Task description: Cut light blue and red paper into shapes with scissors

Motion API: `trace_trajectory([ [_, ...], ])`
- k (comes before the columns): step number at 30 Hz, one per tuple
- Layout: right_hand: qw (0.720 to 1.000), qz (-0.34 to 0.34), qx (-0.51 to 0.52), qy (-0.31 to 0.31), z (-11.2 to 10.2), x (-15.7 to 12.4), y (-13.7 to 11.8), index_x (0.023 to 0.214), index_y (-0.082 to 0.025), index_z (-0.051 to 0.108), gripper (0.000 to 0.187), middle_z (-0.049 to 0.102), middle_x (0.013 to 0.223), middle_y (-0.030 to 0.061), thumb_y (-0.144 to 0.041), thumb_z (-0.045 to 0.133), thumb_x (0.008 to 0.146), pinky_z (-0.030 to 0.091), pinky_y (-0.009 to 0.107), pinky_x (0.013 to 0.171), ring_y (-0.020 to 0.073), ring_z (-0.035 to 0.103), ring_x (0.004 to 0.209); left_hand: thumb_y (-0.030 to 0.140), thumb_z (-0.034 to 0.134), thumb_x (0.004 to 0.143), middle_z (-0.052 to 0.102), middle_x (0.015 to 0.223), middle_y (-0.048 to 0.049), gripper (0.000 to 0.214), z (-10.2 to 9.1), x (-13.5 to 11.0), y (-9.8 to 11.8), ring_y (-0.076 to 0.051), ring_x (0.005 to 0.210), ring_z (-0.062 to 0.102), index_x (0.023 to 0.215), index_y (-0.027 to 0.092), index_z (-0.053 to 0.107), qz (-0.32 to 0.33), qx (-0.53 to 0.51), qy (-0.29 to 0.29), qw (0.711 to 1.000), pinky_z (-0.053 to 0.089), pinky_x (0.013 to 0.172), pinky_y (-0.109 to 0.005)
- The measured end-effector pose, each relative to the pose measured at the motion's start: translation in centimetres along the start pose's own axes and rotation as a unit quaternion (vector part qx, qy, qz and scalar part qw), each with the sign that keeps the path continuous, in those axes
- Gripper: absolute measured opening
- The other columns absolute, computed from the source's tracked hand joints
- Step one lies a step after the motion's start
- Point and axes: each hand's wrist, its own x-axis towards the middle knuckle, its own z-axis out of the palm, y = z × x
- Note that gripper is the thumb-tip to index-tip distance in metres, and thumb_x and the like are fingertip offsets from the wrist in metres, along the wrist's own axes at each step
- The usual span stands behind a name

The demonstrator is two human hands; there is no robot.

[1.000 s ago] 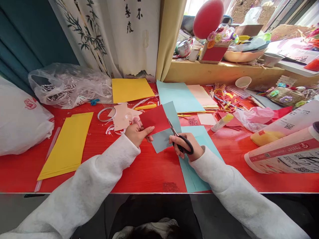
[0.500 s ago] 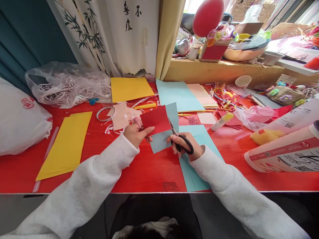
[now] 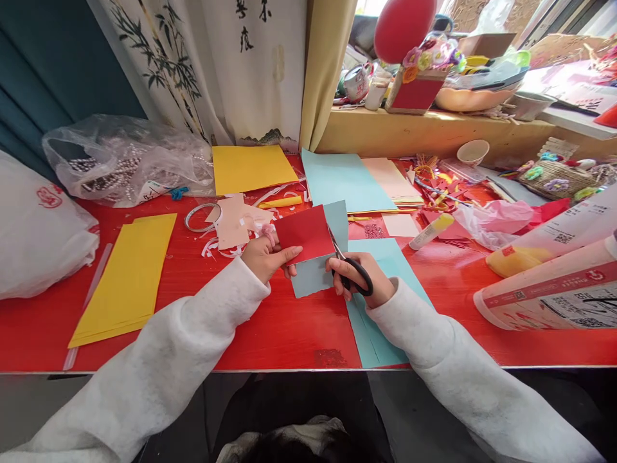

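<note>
My left hand [image 3: 267, 258] is closed on a red piece of paper [image 3: 306, 233], thumb on top. A light blue sheet [image 3: 315, 278] lies against the underside of the red one and shows past its right and lower edges. My right hand [image 3: 359, 278] grips black-handled scissors [image 3: 357, 273], their blades pointing up along the red paper's right edge. Whether the blades are parted is hard to make out. Under my right hand, larger light blue paper [image 3: 380, 341] rests on the red table [image 3: 289, 341].
Yellow strips [image 3: 125, 283] lie at left, near a white plastic bag [image 3: 43, 231]. Behind my hands are a tape roll [image 3: 203, 217], pink scraps [image 3: 232, 225], a yellow sheet [image 3: 253, 170] and a blue stack [image 3: 344, 180]. A glue stick [image 3: 431, 232] and large cups [image 3: 549, 283] stand or lie at right.
The scissors and both papers have shifted very slightly to the right with my hands. The view has tilted a little; both grips are the same.
</note>
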Motion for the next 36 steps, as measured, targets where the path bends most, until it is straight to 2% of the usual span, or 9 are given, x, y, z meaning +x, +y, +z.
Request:
trace_trajectory([
  [6, 1.000, -0.011, 0.008, 0.003, 0.12, 0.11, 0.21, 0.063, -0.016, 0.052, 0.037, 0.050, 0.039, -0.0027, -0.051, 0.062, 0.069, 0.029, 0.019, 0.031, 0.0075, 0.042, 0.030, 0.031, 0.070, 0.063, 0.055, 0.040, 0.0000, 0.026, 0.18, -0.13, 0.15, -0.011, 0.039, 0.052, 0.058, 0.012, 0.053, -0.009, -0.013, 0.003, 1.000, 0.047, 0.043, -0.024],
  [12, 1.000, -0.015, 0.026, 0.007, 0.25, 0.15, 0.31, 0.062, -0.016, 0.052, 0.038, 0.050, 0.038, -0.0039, -0.052, 0.065, 0.066, 0.030, 0.020, 0.031, 0.0070, 0.039, 0.028, 0.033, 0.073, 0.059, 0.057, 0.044, -0.0004, 0.031, 0.02, 0.15, -0.17, -0.012, 0.039, 0.053, 0.071, 0.009, 0.058, -0.013, -0.030, -0.002, 0.999, 0.046, 0.041, -0.026],
  [23, 1.000, -0.018, 0.015, 0.011, 0.36, 0.08, 0.25, 0.058, -0.017, 0.050, 0.038, 0.050, 0.038, -0.0032, -0.050, 0.064, 0.067, 0.029, 0.020, 0.030, 0.0062, 0.038, 0.028, 0.032, 0.073, 0.060, 0.057, 0.043, 0.0003, 0.027, 0.10, 0.16, -0.08, -0.012, 0.039, 0.053, 0.070, 0.010, 0.060, -0.010, -0.039, -0.014, 0.999, 0.046, 0.039, -0.024],
  [28, 0.999, -0.019, 0.030, 0.006, 0.22, 0.02, 0.24, 0.070, -0.014, 0.057, 0.040, 0.050, 0.039, -0.0028, -0.054, 0.059, 0.070, 0.028, 0.020, 0.031, 0.0067, 0.038, 0.028, 0.031, 0.073, 0.060, 0.056, 0.043, 0.0005, 0.027, 0.01, 0.24, -0.14, -0.012, 0.037, 0.052, 0.069, 0.010, 0.059, -0.002, -0.032, -0.016, 0.999, 0.045, 0.040, -0.025],
  [32, 0.999, -0.040, 0.030, -0.006, 0.11, -0.10, 0.05, 0.070, -0.014, 0.057, 0.039, 0.050, 0.040, -0.0028, -0.053, 0.058, 0.071, 0.027, 0.019, 0.032, 0.0056, 0.039, 0.030, 0.031, 0.073, 0.061, 0.055, 0.042, 0.0008, 0.025, 0.08, 0.08, 0.06, -0.011, 0.039, 0.052, 0.063, 0.011, 0.057, -0.008, -0.022, -0.008, 1.000, 0.045, 0.040, -0.024],
  [36, 0.999, -0.037, 0.013, -0.012, 0.07, -0.17, -0.21, 0.078, -0.013, 0.059, 0.047, 0.050, 0.042, -0.0024, -0.059, 0.053, 0.071, 0.025, 0.020, 0.032, 0.0061, 0.040, 0.031, 0.027, 0.072, 0.062, 0.055, 0.043, 0.0020, 0.020, 0.11, -0.04, 0.28, -0.011, 0.040, 0.053, 0.066, 0.012, 0.058, -0.007, -0.027, -0.013, 1.000, 0.045, 0.039, -0.023],
])
